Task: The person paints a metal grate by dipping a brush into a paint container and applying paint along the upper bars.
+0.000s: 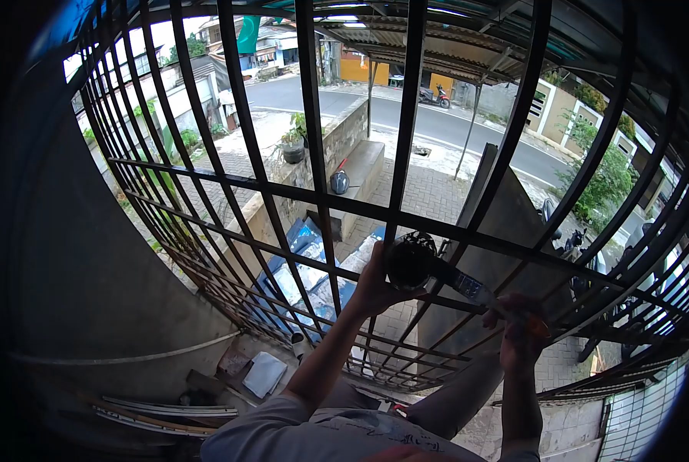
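My left hand [377, 286] is wrapped round the side of a small open paint can [411, 262], dark inside with pale marks along its rim. In my right hand [520, 329] is a paintbrush [471, 288], gripped by its handle with the fingers closed. The brush points left, and its dark bristles are at the can's right rim; whether they touch it I cannot tell. Both hands are in front of my body, close to the black metal bars [352, 204] of a large grille.
Through the bars show blue-and-white covered slabs [306, 269], a low wall [346, 127], a blue helmet-like object [340, 182] and a road [298, 96]. A dark metal panel [506, 223] stands right. Long strips [167, 410] and a white sheet [266, 373] lie low left.
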`<act>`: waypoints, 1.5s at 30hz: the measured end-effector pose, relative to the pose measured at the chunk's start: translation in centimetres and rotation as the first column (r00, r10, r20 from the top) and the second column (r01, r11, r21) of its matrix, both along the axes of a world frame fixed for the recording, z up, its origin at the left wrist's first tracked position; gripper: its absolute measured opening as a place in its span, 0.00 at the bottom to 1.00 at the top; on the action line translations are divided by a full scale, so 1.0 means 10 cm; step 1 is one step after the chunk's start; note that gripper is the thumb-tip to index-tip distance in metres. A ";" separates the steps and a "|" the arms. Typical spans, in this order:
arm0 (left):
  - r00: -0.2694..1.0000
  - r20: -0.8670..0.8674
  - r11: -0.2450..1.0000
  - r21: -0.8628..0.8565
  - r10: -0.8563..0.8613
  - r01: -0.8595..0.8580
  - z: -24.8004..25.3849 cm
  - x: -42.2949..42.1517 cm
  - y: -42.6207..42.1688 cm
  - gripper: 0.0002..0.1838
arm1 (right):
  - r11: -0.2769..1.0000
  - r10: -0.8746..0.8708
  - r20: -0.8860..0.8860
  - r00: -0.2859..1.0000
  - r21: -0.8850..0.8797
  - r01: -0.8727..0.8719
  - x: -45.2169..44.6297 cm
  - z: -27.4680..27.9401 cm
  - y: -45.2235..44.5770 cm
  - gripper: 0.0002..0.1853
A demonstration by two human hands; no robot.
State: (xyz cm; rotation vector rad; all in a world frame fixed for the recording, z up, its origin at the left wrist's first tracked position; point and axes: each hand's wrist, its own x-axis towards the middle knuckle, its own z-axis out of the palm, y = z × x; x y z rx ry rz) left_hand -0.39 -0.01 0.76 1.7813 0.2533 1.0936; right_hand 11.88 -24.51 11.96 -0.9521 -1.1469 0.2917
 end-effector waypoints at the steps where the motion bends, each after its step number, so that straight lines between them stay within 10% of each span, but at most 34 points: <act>1: 0.999 -0.025 0.999 0.021 0.027 -0.027 0.05 -0.01 -0.02 0.51 | 1.000 -0.009 -0.008 1.000 0.010 0.009 0.00 0.01 0.00 0.31; 14: 1.000 -0.015 1.000 -0.021 -0.007 0.006 0.02 -0.01 0.01 0.53 | 0.988 -0.128 0.050 0.991 0.089 0.123 0.10 -0.18 -0.02 0.37; 27: 0.999 0.032 0.999 -0.042 -0.014 0.015 0.08 0.00 -0.03 0.52 | 0.971 -0.237 0.112 0.965 0.050 0.233 -0.02 0.11 -0.05 0.23; 35: 0.999 0.014 0.998 0.053 -0.033 0.032 0.12 -0.05 -0.02 0.55 | 0.950 -0.250 0.663 0.706 0.026 0.312 -0.05 0.51 0.13 0.22; 45: 0.999 0.030 0.992 0.119 0.028 -0.031 0.11 -0.07 -0.05 0.65 | 0.945 -0.149 0.785 0.601 -0.066 0.321 -0.16 0.62 0.41 0.18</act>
